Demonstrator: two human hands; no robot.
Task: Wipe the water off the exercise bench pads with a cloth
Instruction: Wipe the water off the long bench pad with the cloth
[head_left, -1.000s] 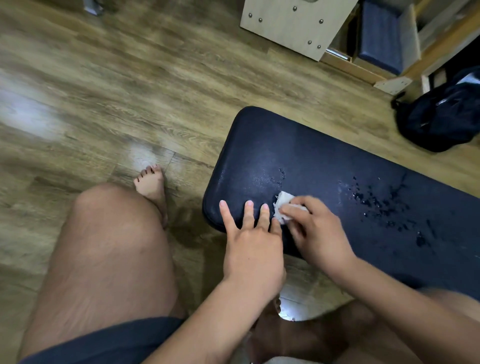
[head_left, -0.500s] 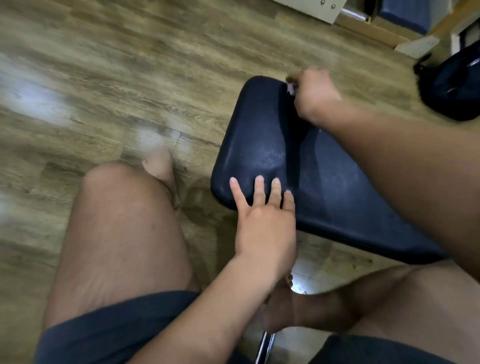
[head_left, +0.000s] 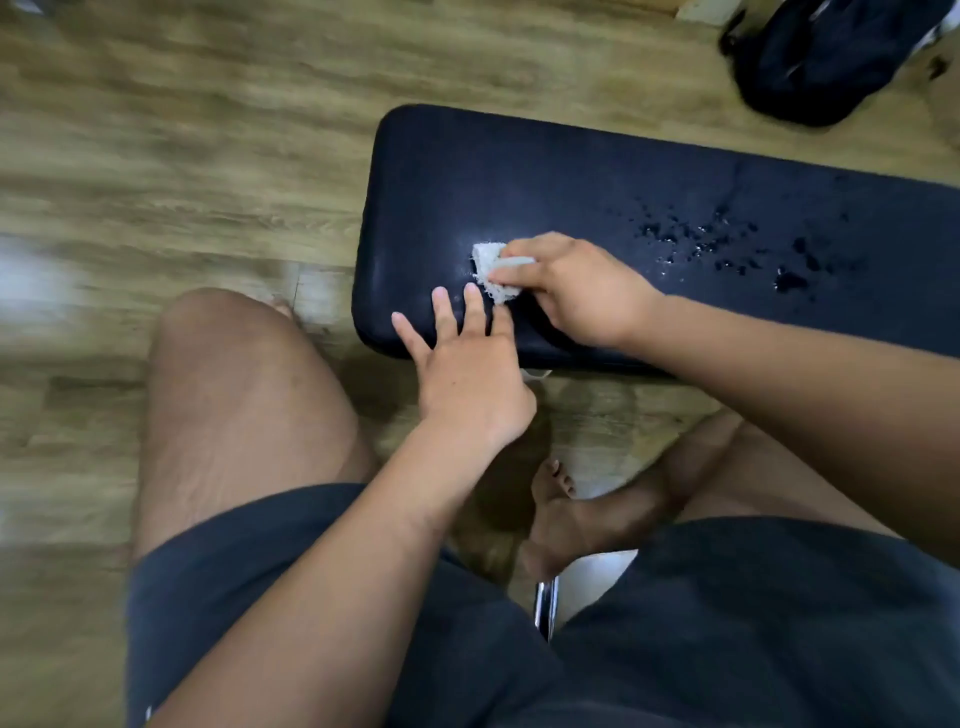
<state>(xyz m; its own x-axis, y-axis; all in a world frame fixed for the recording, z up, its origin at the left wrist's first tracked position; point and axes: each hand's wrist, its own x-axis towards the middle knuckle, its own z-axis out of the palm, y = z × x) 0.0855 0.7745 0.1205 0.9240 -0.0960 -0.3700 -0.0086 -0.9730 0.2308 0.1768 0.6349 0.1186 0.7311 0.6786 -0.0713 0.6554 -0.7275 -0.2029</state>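
Hands together again on the pad: right hand grips the cloth, left hand lies flat.

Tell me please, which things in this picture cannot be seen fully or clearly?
All in the head view:
cloth: mostly covered by the right hand that grips it; full shape hidden.
bench pad: its right end is cut off by the picture edge, so the extent of the water drops is unknown.
black bag: cut off by the top edge.
wooden floor at left: blurred.
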